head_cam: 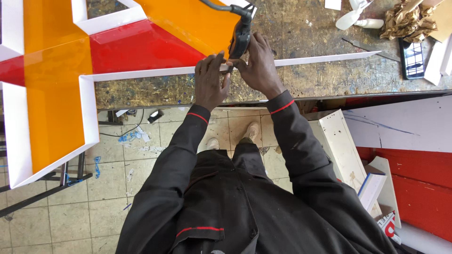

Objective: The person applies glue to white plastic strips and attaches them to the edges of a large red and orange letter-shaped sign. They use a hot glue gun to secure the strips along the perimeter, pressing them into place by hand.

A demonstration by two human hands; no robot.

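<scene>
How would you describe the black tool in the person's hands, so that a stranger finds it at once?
Start at the big orange and red sign lying on the worn workbench. Follow its white rim strip to where both hands meet. The black tool stands there under the right hand, beside the left hand; it alone is black, with a cable at its top.

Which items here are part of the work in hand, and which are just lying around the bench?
In use:
- left hand pressing the white strip
- right hand gripping the black corded tool
- orange and red sign piece that the strip edges

Lying about:
- phone
- crumpled brown paper
- metal blade
- white plastic fan piece
- white boards below the bench
</scene>
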